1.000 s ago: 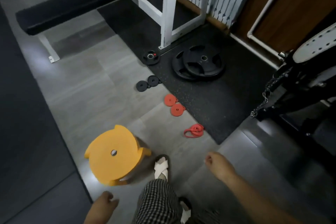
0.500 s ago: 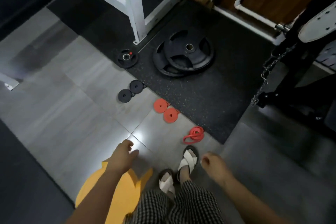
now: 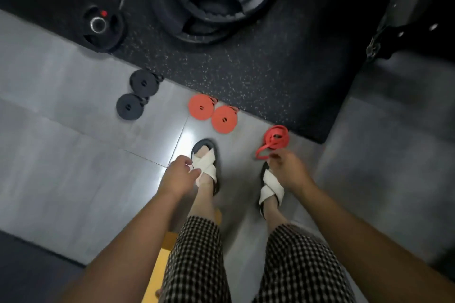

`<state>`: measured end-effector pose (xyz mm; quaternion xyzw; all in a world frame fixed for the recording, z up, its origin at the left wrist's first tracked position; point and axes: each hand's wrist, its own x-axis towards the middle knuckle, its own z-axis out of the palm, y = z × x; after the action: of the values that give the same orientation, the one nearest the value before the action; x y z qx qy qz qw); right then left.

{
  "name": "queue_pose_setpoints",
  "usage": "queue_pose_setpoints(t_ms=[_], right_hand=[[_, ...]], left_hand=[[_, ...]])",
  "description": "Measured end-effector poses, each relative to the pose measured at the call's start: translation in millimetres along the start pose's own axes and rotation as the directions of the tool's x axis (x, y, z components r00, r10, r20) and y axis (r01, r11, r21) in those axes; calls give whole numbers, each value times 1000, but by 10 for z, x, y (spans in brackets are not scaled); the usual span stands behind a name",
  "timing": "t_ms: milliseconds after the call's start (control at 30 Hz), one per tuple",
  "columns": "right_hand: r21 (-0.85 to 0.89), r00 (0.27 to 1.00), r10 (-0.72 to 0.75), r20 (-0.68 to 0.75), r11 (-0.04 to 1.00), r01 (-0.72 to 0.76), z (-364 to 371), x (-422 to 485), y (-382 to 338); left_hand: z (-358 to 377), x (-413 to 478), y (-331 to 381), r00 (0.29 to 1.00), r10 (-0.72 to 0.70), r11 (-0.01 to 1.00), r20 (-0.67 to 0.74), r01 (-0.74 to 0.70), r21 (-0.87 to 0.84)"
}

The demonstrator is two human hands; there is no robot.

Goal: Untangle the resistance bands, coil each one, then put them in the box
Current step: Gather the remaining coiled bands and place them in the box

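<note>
My right hand (image 3: 286,170) reaches the loose red band (image 3: 273,141) on the floor (image 3: 73,155), fingers curled, grip unclear. Left hand (image 3: 181,174) loosely curled, empty. Risk: snatching one strand tightens the tangle.

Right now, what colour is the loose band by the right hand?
Red, seen in the head view: loose band near the right hand.

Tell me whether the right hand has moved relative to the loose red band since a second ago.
Yes. The right hand has come forward to the loose red band lying by the mat edge; its fingers now reach the band's near loop.
</note>
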<state>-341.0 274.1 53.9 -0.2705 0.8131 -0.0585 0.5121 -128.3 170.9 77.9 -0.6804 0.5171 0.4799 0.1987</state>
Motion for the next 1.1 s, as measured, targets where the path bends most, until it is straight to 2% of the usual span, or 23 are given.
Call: queue_pose_setpoints(t_ms=[167, 233, 467, 600, 700, 800, 900, 1033, 1100], right_hand=[[105, 998, 61, 31, 992, -64, 603, 897, 32], [89, 997, 69, 43, 993, -72, 812, 1208, 44], [35, 999, -18, 28, 999, 17, 1457, 2268, 147], [17, 995, -45, -85, 999, 46, 1787, 2845, 204], [-69, 971, -122, -207, 991, 110, 1925, 3147, 240], [-212, 956, -205, -210, 964, 160, 2005, 3291, 263], [-247, 950, -220, -221, 955, 164, 2027, 3331, 245], [-254, 964, -188, -190, 958, 137, 1966, 3367, 190], [-277, 969, -178, -171, 952, 126, 1961, 3359, 164]], left_hand=[[26, 1087, 39, 1000, -9, 1000, 22, 9, -1], [87, 1508, 49, 1000, 20, 1000, 15, -20, 1], [519, 2952, -27, 980, 183, 949, -82, -154, 274], [755, 3599, -118, 944, 293, 910, -149, -228, 348], [835, 3907, -186, 896, 427, 820, -123, -327, 469], [865, 4053, -240, 859, 513, 694, -8, -409, 592], [869, 4126, -257, 830, 556, 620, 35, -443, 648], [902, 4159, -178, 802, 596, 577, 33, -456, 678], [912, 4140, -166, 814, 581, 570, 0, -408, 713]])
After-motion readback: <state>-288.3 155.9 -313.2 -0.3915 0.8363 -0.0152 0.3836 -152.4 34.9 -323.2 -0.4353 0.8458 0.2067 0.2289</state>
